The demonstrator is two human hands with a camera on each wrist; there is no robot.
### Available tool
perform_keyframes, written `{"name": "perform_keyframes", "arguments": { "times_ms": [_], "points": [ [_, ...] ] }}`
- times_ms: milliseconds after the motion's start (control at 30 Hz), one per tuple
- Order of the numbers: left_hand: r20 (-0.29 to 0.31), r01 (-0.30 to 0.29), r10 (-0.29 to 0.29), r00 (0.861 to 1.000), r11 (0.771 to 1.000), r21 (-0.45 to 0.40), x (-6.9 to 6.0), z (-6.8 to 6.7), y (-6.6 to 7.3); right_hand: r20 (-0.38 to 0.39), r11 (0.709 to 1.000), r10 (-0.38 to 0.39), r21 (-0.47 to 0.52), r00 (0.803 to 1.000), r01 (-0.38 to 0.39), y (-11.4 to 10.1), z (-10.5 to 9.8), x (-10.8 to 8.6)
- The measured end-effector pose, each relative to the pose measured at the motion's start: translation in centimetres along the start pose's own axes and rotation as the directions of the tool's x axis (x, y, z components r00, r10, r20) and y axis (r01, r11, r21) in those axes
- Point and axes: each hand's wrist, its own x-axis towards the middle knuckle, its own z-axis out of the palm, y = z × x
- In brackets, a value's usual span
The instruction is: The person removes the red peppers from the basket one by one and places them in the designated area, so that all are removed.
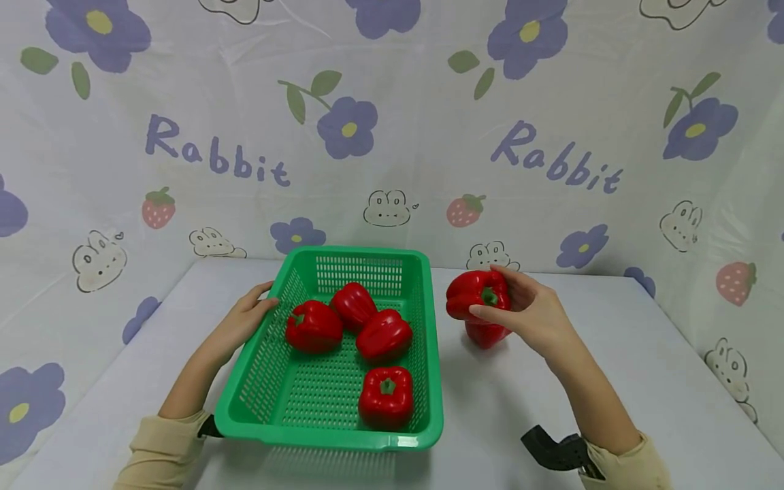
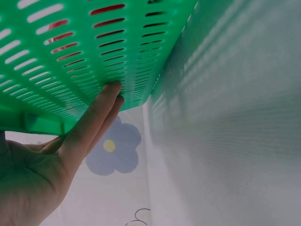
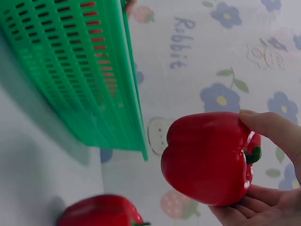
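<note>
My right hand (image 1: pixel 539 316) holds a glossy red bell pepper (image 1: pixel 474 296), its thumb on the near side and fingers behind. In the right wrist view this pepper (image 3: pixel 207 157) has its green stem toward the palm. Beneath it in the head view, partly covered, another red bell pepper (image 1: pixel 485 333) sits on the table. My left hand (image 1: pixel 248 313) grips the left side of a green plastic basket (image 1: pixel 327 439), digits at the rim. In the left wrist view two fairly straight fingers (image 2: pixel 96 115) lie against the slotted outer wall. Several red bell peppers (image 1: pixel 384 335) are inside the basket.
The basket stands on a white table (image 1: pixel 618 340), to the left of the held pepper. Behind the table hangs a pale cloth (image 1: pixel 416 136) printed with flowers, rabbits and strawberries. A black strap (image 1: pixel 557 452) is on the right wrist.
</note>
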Motion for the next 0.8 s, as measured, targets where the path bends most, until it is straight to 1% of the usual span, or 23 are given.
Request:
{"name": "perform_keyframes", "arguments": {
  "times_ms": [200,400,600,800],
  "points": [
    [0.006,-0.004,0.004,1.000,1.000,0.001,-0.1,0.1,0.1,-0.049,0.999,0.037,-0.032,0.998,-0.038,1.5,-2.5,-0.4],
    [0.013,0.002,-0.002,1.000,1.000,0.008,-0.2,0.0,0.0,-0.088,0.995,0.083,-0.041,0.993,-0.086,3.2,-4.4,-0.5],
    [0.005,-0.004,0.004,1.000,1.000,0.011,0.0,0.0,-0.2,-0.128,0.992,0.115,-0.046,0.985,-0.122,4.8,-5.4,-0.6],
    [0.017,-0.008,0.009,1.000,1.000,-0.006,0.0,0.1,-0.2,-0.168,0.985,0.151,-0.058,0.974,-0.163,6.0,-5.9,-0.5]
  ]
}}
